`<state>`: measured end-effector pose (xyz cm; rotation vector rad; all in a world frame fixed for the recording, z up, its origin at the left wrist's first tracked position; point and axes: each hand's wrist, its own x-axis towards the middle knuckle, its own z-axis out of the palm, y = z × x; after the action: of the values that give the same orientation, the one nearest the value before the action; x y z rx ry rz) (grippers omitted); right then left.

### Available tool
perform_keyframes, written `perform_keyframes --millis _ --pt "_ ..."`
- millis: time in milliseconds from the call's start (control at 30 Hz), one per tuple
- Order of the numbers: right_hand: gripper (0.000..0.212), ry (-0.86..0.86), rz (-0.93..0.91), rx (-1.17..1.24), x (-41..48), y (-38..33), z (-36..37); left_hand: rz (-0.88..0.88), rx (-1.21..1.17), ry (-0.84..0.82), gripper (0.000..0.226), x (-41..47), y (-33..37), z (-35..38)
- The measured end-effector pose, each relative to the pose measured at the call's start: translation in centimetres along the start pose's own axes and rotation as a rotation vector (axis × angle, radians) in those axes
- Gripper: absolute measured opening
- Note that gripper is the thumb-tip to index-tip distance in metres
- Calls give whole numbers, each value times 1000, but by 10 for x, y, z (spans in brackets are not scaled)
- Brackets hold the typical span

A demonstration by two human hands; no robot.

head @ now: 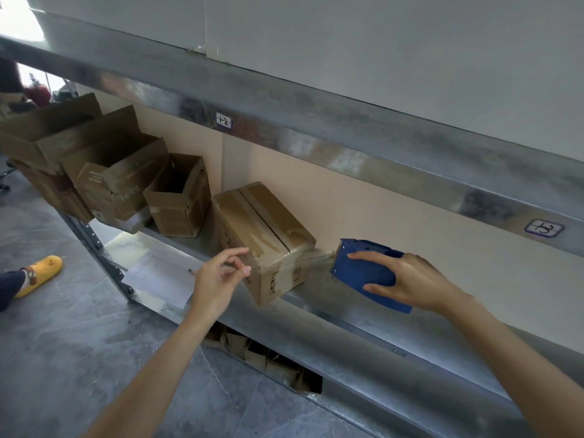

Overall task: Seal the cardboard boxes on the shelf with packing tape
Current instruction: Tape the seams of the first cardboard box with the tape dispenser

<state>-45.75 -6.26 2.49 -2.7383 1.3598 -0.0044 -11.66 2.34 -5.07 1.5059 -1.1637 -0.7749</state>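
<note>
"Two hands: what are yours doing?"
"Your right hand (pixel 414 279) grips the blue tape dispenser (pixel 363 268). Your left hand (pixel 218 278) hovers with fingers loosely curled, nothing visible in them, just beside the closed box (pixel 262 222)."
"And the tape?"
"Clear tape (pixel 314 257) stretches from the dispenser to that box, which sits on the shelf (pixel 347 327), one corner overhanging the front edge. Open boxes (pixel 177 200) stand to its left."
</note>
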Motion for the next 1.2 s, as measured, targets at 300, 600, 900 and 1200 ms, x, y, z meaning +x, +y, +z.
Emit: perform_keyframes --millis 300,600,900,1200 --pt "60 -15 3 17 6 1 8 119 57 36 41 6 -19 16" --pt "61 -11 24 4 6 -3 7 234 61 197 42 2 -30 33" --pt "59 11 46 36 10 -9 2 333 239 311 33 20 -39 35" --pt "60 13 52 42 8 -11 6 353 180 234 25 22 -51 48"
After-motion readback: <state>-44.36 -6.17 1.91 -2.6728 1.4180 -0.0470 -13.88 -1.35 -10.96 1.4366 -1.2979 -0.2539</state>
